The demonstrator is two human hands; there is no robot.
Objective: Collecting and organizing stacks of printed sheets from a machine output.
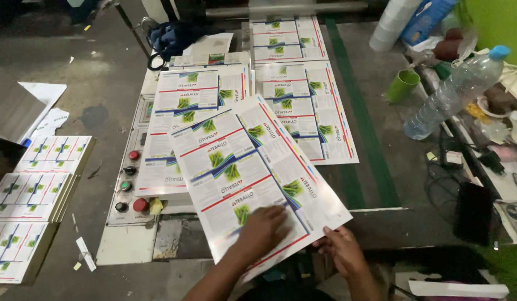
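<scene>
Head view, looking down on a dark worktop [381, 223]. Item: large printed sheet [253, 173], white with green plant pictures and red and blue lines, lying tilted at near centre over the worktop's near edge. Left hand [262, 229] rests palm-down on the sheet's near part, fingers together and flat. Right hand [343, 251] grips the sheet's near right edge; thumb on top, the other fingers hidden under the paper, so their closure cannot be told. Beneath and beyond: a stack of like sheets [194, 95], partly covered by the tilted sheet, and a further printed strip [303, 83] running far. Left: control panel [130, 178] with red, green and black buttons, partly overlapped by the stack. Far left, on the floor: bundled sheet piles [30, 206]. Right: clear plastic bottle [456, 92] with blue cap, leaning; green cup [402, 85]; black cables [448, 184].
</scene>
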